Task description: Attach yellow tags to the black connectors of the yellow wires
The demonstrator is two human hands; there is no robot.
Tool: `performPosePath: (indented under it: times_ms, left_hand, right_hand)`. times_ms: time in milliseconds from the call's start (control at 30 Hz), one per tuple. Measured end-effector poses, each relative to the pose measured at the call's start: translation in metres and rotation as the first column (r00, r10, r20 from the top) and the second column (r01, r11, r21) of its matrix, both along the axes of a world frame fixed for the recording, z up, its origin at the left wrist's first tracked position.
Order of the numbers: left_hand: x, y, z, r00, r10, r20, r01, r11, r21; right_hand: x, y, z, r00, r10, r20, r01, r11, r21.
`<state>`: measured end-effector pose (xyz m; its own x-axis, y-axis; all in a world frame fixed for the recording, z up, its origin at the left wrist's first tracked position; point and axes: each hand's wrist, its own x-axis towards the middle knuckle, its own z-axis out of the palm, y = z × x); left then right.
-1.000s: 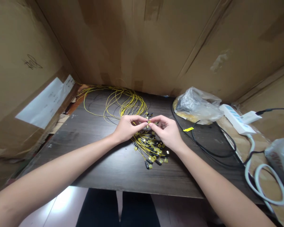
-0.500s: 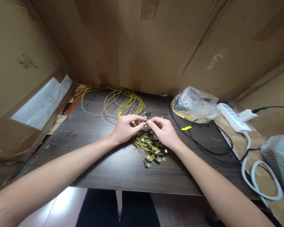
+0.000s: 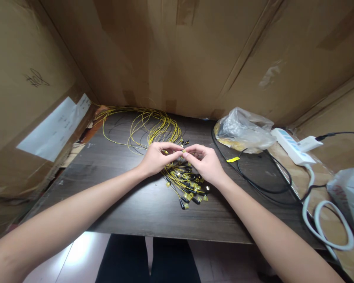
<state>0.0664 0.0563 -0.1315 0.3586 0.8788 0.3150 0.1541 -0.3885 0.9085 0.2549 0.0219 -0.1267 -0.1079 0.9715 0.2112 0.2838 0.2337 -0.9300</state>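
Left hand and right hand pinch one small yellow connector above the cable bundle mid-table — one plastic bag, one power strip to the right (connectors too many to count).

left hand and right hand were pinched together on a small yellow connector | yellow wires were spread on dark table

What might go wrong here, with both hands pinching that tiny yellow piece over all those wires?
The small yellow piece, pinched between the left hand and right hand, might slip into the pile of connector ends beneath and be hard to find. The looped yellow wires may tangle if tugged. The black cable nearby might snag a forearm.
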Motion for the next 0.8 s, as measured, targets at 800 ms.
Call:
performPosePath:
  times_ms: [800]
  left_hand:
    - [-0.0031, -0.0048, 0.0014, 0.989, 0.088, -0.116, -0.042, 0.936, 0.351]
  right_hand:
    - [0.0022, 0.0037, 0.0040, 0.986, 0.024, -0.166, -0.055, 0.982, -0.183]
